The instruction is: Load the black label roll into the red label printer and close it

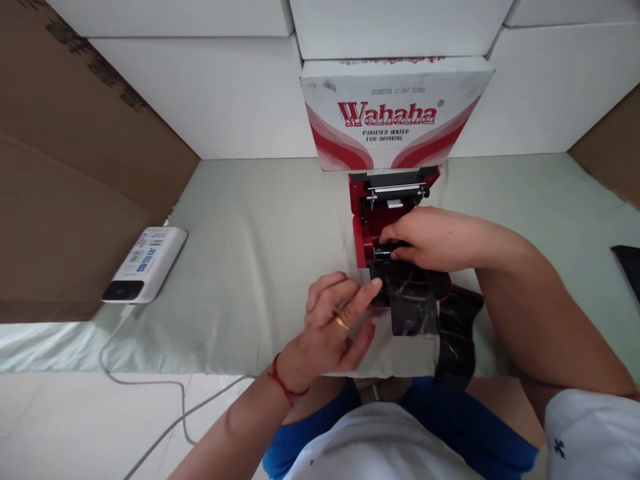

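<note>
A small red and black printer (358,240) stands on the cloth with its lid (394,181) tipped up and back. My right hand (417,237) reaches into its body from the right, thumb and fingers around a shiny black ribbon roll (383,253). Thin black film (413,310) hangs over the front, and a longer crinkled strip (456,340) drops past the table edge. At the printer's front left corner is my left hand (340,320), index finger against the front, thumb apart and nothing gripped. The roll's right end is hidden behind my right hand.
Behind the printer stands a white and red Wahaba-style water carton (400,120) against white boxes (200,93). A white power bank (145,263) with a grey cable (115,333) lies at left beside a brown cardboard box (75,200). A black object (629,267) shows at far right.
</note>
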Available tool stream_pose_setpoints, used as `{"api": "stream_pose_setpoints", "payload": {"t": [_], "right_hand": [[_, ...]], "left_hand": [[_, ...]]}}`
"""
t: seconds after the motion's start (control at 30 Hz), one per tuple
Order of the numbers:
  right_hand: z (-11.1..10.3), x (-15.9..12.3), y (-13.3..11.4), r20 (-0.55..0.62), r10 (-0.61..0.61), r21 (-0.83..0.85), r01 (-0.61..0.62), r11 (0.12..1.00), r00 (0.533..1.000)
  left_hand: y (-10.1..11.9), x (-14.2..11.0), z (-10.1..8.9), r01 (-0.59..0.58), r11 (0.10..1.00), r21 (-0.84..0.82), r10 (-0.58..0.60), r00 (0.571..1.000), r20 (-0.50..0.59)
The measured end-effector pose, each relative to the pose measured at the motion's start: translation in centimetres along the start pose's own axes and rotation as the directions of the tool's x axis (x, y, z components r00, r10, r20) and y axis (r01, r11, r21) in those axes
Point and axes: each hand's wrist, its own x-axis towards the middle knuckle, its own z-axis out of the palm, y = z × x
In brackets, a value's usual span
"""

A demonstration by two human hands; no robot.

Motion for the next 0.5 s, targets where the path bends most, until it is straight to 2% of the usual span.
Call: {"api": "stream_pose_setpoints", "payload": {"t": [0.17,0.3,0.4,0.43,0.5], "right_hand": [[-0.1,0.4,-1.3,0.052,0.109,-0.126,-0.101,0.987,0.993],[-0.4,0.1,-1.6,0.034,0.103,-0.118,-0.099,0.988,0.994],[-0.4,0.0,-1.4,0.036,0.084,-0.084,-0.081,0.993,0.996],[-0.3,0.0,-1.3,0.031,0.080,-0.081,-0.077,0.994,0.996],[0.0,0.1,-1.2,0.015,0.075,-0.087,-0.073,0.994,0.997]], "left_hand": [[1.4,0.5,1.0,-0.047,0.997,0.058,0.049,0.999,-0.021],[2.0,0.9,1.5,-0.038,0.996,0.075,0.046,0.992,-0.117],[2.1,1.2,2.0,0.055,0.997,0.048,-0.042,0.973,-0.228],[2.0,1.3,2.1,0.093,0.996,0.013,-0.087,0.968,-0.234],[1.7,1.4,2.3,0.128,0.991,-0.049,-0.135,0.977,-0.167]]}}
